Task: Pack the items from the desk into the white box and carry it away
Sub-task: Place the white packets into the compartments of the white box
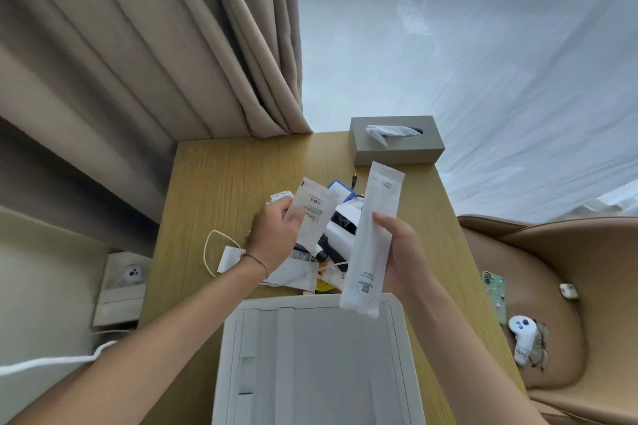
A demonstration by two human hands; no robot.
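The open white box sits on the wooden desk at its near edge, right below me. My right hand grips a long white paper packet, held upright over the box's far rim. My left hand holds a squeeze tube with printed text above a pile of small items: papers, a blue and white card, a dark tube and a cord.
A grey tissue box stands at the desk's far edge. Beige curtains hang on the left. To the right is a tan armchair holding a phone, a white controller and glasses. A string loop lies left of the pile.
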